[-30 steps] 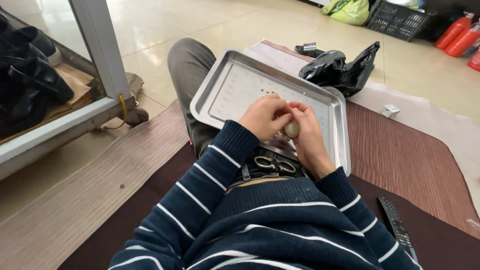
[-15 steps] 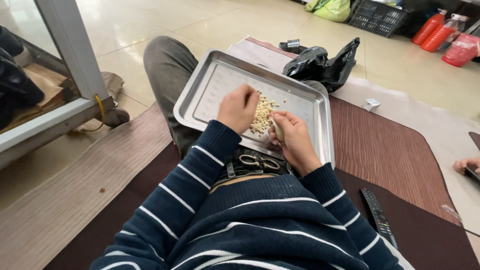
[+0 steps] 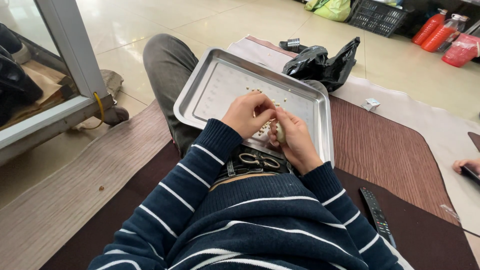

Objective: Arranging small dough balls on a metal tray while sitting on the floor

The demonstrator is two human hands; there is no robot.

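Note:
A silver metal tray (image 3: 210, 87) rests on my lap, with several small pale pieces (image 3: 260, 91) scattered on its middle. Both hands meet over the tray's near edge. My right hand (image 3: 297, 142) grips a pale oval clove-like thing (image 3: 281, 133). My left hand (image 3: 247, 114) curls its fingertips onto the top of that same piece. I wear a navy sweater with white stripes, and my arms hide the tray's near rim.
A crumpled black plastic bag (image 3: 320, 62) lies beyond the tray. A dark remote control (image 3: 377, 217) sits on the brown mat (image 3: 380, 145) at my right. Another person's hand (image 3: 465, 166) shows at the right edge. A metal frame post (image 3: 75, 50) stands left; red bottles (image 3: 434, 29) far right.
My left hand has come back from the pile of pale pieces on the tray and joined my right hand on the clove. The view has shifted slightly.

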